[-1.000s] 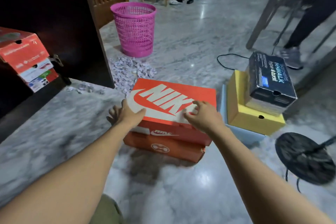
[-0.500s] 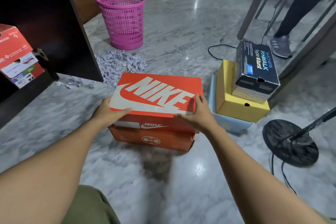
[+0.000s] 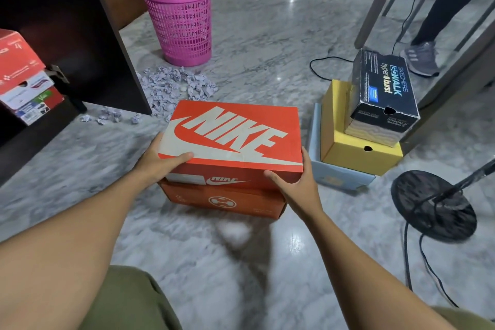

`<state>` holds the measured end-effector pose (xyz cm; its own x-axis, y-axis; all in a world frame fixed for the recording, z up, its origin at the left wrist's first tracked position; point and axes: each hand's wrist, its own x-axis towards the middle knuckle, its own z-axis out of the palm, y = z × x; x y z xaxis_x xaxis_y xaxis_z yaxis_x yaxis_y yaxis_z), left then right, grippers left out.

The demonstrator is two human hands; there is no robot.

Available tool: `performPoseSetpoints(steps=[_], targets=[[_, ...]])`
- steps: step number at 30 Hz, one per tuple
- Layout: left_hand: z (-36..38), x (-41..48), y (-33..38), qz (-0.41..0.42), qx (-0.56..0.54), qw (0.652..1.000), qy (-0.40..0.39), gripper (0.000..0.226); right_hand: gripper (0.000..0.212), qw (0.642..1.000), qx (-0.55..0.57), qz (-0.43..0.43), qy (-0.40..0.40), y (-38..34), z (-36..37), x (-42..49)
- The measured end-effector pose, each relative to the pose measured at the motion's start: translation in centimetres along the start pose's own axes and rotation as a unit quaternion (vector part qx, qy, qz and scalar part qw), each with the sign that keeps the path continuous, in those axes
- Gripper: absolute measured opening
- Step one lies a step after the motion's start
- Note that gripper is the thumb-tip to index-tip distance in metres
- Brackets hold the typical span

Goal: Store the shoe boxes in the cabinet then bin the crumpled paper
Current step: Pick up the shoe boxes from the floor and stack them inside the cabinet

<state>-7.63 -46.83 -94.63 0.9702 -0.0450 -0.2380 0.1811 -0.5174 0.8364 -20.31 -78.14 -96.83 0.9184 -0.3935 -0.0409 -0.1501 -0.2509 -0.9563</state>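
Note:
An orange Nike shoe box (image 3: 233, 139) sits on a darker orange box (image 3: 222, 202) on the marble floor. My left hand (image 3: 158, 162) grips its left near corner, thumb on the lid. My right hand (image 3: 297, 187) grips the right near corner, thumb across the front. To the right, a black Skechers box (image 3: 383, 94) lies on a yellow box (image 3: 353, 153), which rests in a pale blue box (image 3: 332, 177). A red and white box (image 3: 25, 80) is in the dark cabinet (image 3: 67, 21) at the left. Crumpled purple paper (image 3: 174, 88) is piled beside a pink bin (image 3: 179, 21).
A black round fan base (image 3: 434, 206) with its cable lies on the floor at the right. A person's leg and grey shoe (image 3: 422, 57) stand by table legs at the back right. A black cable (image 3: 321, 67) runs behind the box stack.
My hands slid from the top of the Nike box to its two near corners and took hold. The view has moved closer to the boxes.

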Motion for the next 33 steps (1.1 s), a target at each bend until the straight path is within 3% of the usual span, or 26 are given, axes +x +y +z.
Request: performPoseSetpoints(steps=[6,12,14,18,23,33], targets=[[-0.2,-0.4,1.2,0.016,0.005,1.0,-0.018,0.079,0.099,1.0,-0.008,-0.024,0.007,-0.4,0.1,0.6],[-2.8,-1.3,3.3,0.028,0.027,0.999,0.022,0.058,0.096,0.998,0.022,-0.06,-0.001,-2.6,1.2,1.8],[-4.0,-2.2,4.3,0.039,0.021,0.997,0.058,0.048,0.091,0.996,0.038,-0.08,-0.007,-4.1,1.9,2.7],[-7.1,-4.4,6.8,0.066,0.013,0.981,0.181,0.069,0.093,0.989,0.065,-0.127,-0.031,-8.2,4.0,5.0],[-12.3,-5.9,8.1,0.087,0.05,0.945,0.31,0.075,0.089,0.976,0.084,-0.189,-0.067,-14.1,7.3,7.0],[-24.8,-8.8,13.1,0.075,0.055,0.902,0.422,0.078,0.104,0.951,0.122,-0.222,-0.176,-27.7,14.4,9.9]])
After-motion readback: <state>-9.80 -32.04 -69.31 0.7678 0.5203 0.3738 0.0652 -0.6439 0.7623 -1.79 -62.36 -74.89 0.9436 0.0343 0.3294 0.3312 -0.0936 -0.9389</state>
